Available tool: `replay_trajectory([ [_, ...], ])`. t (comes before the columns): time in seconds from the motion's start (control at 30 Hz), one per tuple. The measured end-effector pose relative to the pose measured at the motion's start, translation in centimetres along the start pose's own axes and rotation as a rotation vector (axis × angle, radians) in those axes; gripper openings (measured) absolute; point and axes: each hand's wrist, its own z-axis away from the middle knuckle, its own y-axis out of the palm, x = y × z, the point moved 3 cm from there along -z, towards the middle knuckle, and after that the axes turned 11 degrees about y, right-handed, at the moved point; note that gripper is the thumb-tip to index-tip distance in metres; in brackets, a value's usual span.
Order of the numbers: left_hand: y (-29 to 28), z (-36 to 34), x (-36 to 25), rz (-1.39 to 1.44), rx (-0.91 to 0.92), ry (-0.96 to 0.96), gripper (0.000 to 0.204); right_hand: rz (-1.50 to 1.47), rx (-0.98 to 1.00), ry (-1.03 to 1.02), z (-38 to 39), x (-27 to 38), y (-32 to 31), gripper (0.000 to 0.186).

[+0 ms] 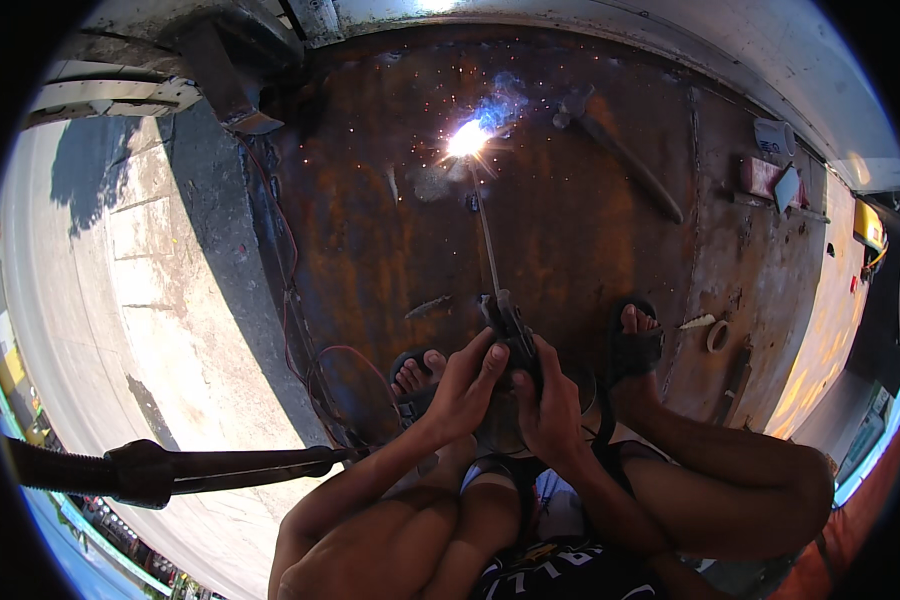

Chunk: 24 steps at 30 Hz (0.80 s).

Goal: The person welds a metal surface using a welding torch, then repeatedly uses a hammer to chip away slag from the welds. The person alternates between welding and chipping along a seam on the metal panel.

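Arc welding, apparently mid-run | left grip [467, 385] and right grip [552, 410] wrapped round black electrode holder [511, 326], lower centre of frame | rod [487, 238] running up to glowing arc [468, 139] on rusty plate [370, 240], upper centre | next move probably calling for steady angle, gradual feed

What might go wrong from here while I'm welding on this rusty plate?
The sparking arc might burn skin: the left hand and right hand are bare on the electrode holder, and toes show in open sandals. The thin red cable beside the left sandal could snag that foot if it shifts.
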Motion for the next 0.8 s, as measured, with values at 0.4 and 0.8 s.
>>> replay_trajectory([
  [0.4,0.05,0.19,0.1,0.018,-0.012,-0.018,0.048,0.031,0.008,0.028,0.04,0.04,-0.03,0.045],
  [0.8,0.16,0.1,-0.18,0.01,-0.016,-0.017,0.048,0.014,0.011,0.031,0.04,-0.2,0.02,0.045],
])
